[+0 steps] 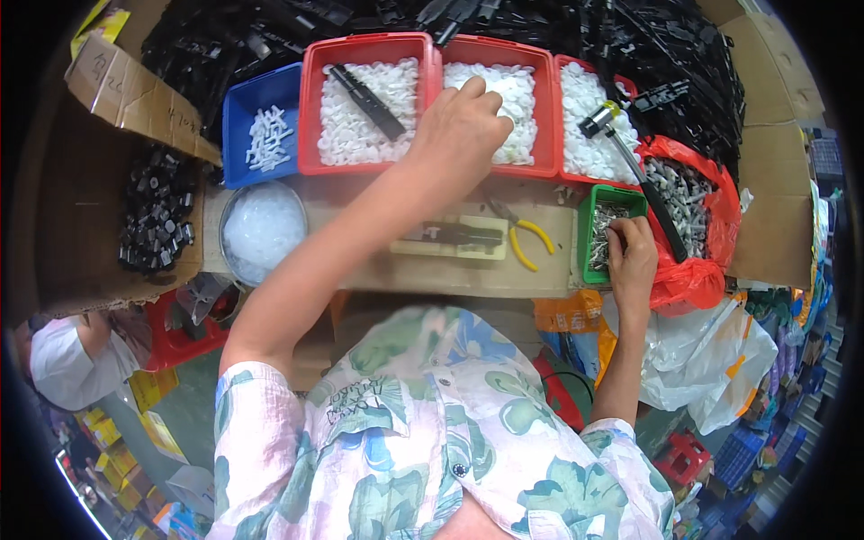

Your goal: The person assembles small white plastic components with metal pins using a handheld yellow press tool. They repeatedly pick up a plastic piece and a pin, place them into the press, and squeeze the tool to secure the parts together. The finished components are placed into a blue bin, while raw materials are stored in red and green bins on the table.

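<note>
My left hand (461, 130) is curled down over the white plastic pieces (515, 94) in the middle red bin (545, 72); what its fingertips hold is hidden. Down in a small green bin (587, 256), my right hand (634, 255) has its fingers together among thin metal pins (605, 220); I cannot make out what is pinched. Between my arms, a cream block (441, 248) carries a long dark part (463, 235). Yellow-handled pliers (525, 236) lie beside it. A black-handled hammer (661, 211) leans across the right red bin and the green bin's edge.
A dark bar (364, 99) rests on white pieces in the left red bin (310, 108). Nearby are a blue bin (238, 112), a round bowl (265, 229) and a red bag (720, 216) of metal parts. Black parts (243, 36) pile up behind; another person's sleeve (67, 364) shows at left.
</note>
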The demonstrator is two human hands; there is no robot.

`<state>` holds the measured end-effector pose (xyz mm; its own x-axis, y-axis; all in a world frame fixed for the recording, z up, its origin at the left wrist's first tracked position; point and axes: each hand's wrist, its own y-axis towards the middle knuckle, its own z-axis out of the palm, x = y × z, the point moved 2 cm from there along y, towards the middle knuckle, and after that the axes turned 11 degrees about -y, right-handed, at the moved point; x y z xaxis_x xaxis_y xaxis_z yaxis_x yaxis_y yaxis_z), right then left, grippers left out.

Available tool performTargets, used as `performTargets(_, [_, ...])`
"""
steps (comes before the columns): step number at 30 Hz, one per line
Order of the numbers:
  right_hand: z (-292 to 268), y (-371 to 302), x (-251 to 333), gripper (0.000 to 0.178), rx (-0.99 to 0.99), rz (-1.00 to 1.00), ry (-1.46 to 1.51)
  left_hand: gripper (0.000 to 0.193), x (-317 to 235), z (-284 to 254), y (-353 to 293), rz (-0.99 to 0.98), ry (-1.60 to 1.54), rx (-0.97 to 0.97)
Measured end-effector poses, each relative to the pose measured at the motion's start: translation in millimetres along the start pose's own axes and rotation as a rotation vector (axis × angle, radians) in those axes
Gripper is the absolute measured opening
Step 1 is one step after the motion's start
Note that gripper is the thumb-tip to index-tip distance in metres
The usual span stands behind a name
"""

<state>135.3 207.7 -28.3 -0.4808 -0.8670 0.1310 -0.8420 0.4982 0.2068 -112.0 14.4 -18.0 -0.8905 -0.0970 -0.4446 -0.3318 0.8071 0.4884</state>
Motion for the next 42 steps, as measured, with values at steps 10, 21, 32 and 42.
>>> performTargets(10, [-18.0, -5.6, -1.2, 0.009, -0.07, 0.056, 0.365, 0.005, 23.2, 41.4, 28.6, 0.035, 0.019, 0.121])
performTargets(21, [-16.5, 28.1, 92.7, 0.011, -0.252, -0.06, 0.753, 0.014, -10.6, 0.3, 5.8, -0.54, -0.647, 0.002])
performTargets(32, [0.0, 32.9, 136.7, 0.011, -0.231, -0.224, 0.743, 0.019, -30.1, -3.0, -43.7, -0.766, -1.208, -0.091])
performTargets(42, [1.0, 24.4, 137.0, 0.019, -0.407, -0.38, 0.439, 0.018, -40.6, -4.7, -46.2, -0.7, -1.097, -0.115])
